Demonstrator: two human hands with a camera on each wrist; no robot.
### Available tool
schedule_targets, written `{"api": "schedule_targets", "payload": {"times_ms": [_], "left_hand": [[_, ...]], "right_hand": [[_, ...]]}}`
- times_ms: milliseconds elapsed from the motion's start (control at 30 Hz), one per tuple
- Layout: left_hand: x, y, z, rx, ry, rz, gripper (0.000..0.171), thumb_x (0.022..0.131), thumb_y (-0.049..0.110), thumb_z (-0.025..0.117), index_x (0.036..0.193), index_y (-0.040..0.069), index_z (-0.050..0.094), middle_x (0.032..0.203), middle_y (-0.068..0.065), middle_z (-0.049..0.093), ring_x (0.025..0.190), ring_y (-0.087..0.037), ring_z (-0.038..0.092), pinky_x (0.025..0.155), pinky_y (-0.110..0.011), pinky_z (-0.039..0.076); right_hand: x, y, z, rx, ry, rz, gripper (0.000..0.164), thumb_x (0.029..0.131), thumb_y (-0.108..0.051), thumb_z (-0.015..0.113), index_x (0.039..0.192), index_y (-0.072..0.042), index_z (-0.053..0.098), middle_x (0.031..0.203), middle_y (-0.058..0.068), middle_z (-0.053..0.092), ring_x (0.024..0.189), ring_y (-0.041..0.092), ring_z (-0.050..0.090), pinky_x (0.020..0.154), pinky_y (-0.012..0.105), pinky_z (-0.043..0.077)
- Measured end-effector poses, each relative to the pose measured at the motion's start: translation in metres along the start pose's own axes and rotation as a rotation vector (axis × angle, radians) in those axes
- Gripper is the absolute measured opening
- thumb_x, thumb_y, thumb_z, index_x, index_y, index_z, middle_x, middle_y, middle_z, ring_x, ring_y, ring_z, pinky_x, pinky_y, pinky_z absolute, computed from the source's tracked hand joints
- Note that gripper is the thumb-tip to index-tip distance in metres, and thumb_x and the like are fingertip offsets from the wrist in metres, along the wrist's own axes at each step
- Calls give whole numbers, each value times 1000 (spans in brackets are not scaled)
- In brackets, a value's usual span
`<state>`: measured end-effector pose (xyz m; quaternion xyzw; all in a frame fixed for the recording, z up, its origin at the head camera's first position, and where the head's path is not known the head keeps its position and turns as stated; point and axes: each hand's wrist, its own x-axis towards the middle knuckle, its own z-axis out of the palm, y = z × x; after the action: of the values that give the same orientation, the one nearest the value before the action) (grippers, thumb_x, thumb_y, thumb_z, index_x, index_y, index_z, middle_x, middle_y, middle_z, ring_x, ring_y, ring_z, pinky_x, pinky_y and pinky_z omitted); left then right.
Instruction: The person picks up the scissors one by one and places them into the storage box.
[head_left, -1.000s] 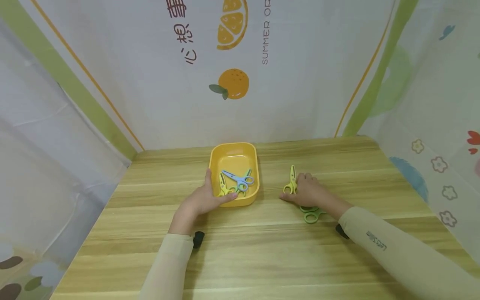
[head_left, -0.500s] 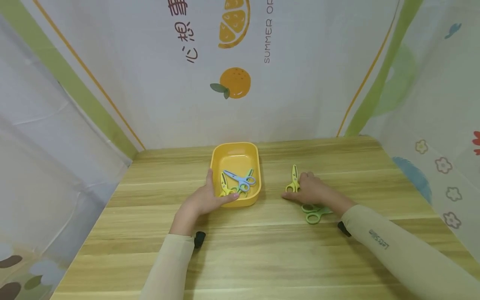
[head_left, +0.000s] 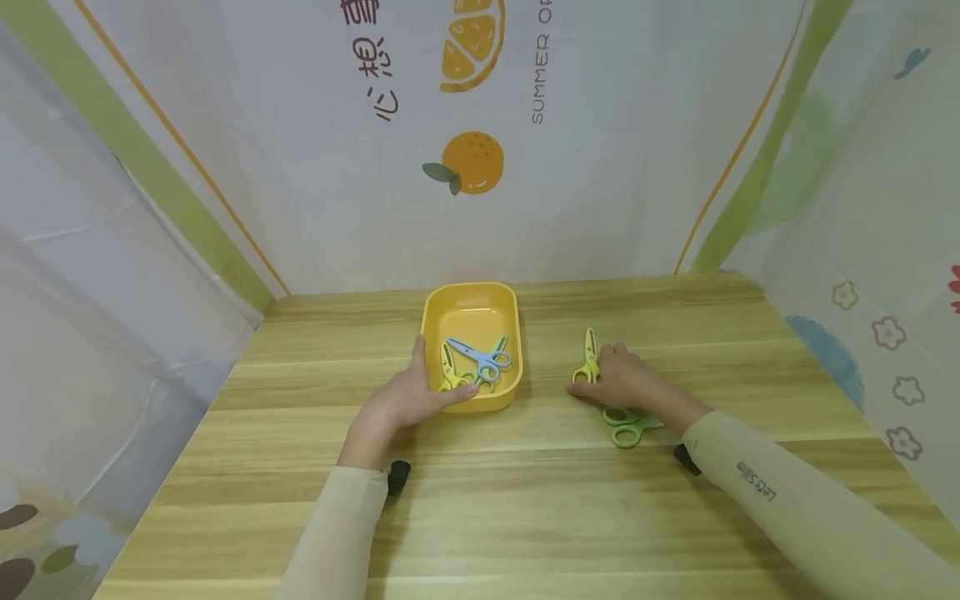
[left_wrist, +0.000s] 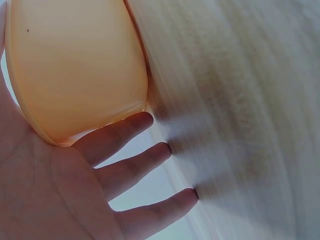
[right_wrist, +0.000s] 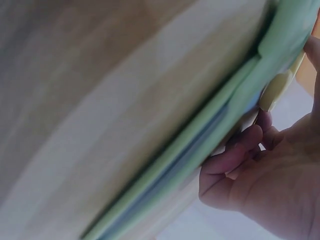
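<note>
- Left hand (head_left: 405, 400) is spread out around the near left corner of the yellow tray (head_left: 489, 402). Thumb lies along the near rim, the other fingers go up the left side.
- In the left wrist view three of those fingers are nearly straight with gaps between them. The top one lies against the tray's edge, and the other two have their tips down at the table (head_left: 525, 517).
- Couldn't tell you how hard that hand is pressing, just that it's touching.
- Right hand (head_left: 630, 383) is the curled one: it pinches the loose yellow scissors (head_left: 591, 346) by the handle end, thumb on one side and bent fingers on the other. Blades stick out past the hand, pointing to the far edge of the table.
- Exact fingertip contact is kinda hidden, even from the right wrist.
- Those scissors are to the right of the tray, well apart from it.
- Green scissors (head_left: 640, 427) lie on the table right by that hand, loops out to the left, the rest tucked under the wrist in the head view.
- Inside the tray: blue scissors (head_left: 475, 356) on top of a smaller green pair (head_left: 501, 343), with another yellow pair (head_left: 448, 367) at the left wall, partly behind the left thumb.
</note>
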<state>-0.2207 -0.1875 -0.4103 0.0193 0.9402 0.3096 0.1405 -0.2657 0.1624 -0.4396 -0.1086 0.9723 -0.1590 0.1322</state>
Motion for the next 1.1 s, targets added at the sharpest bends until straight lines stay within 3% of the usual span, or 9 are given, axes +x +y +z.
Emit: {"api": "schedule_targets", "payload": {"times_ms": [367,633,1000,1100], "left_hand": [[-2,0,-3,-5,5,0,141,64,86,63,155,17,-21,146,-25,46,129,-35,52,105,-53,42],[-1,-1,-1,3,12,0,143,62,89,61,155,19,-22,147,-25,46,130,-37,52,105,-54,42],[-3,-1,2,-15,11,-5,142,62,87,64,155,22,-22,145,-22,49,129,-35,52,105,-55,41],[-2,0,2,-12,13,0,143,61,88,63,155,20,-20,143,-22,50,127,-34,54,104,-54,42]], "right_hand": [[1,0,-1,10,5,-16,83,83,-69,61,112,8,46,104,20,46,81,27,49,64,34,43],[-2,6,0,51,39,-100,58,86,-59,66,82,-3,50,95,18,51,73,23,48,58,30,41],[-5,11,0,8,94,-120,57,79,-65,69,77,-10,53,93,12,52,74,20,49,60,30,42],[-4,13,-2,63,126,-112,53,79,-64,71,73,-14,55,86,8,54,68,19,50,54,30,41]]}}
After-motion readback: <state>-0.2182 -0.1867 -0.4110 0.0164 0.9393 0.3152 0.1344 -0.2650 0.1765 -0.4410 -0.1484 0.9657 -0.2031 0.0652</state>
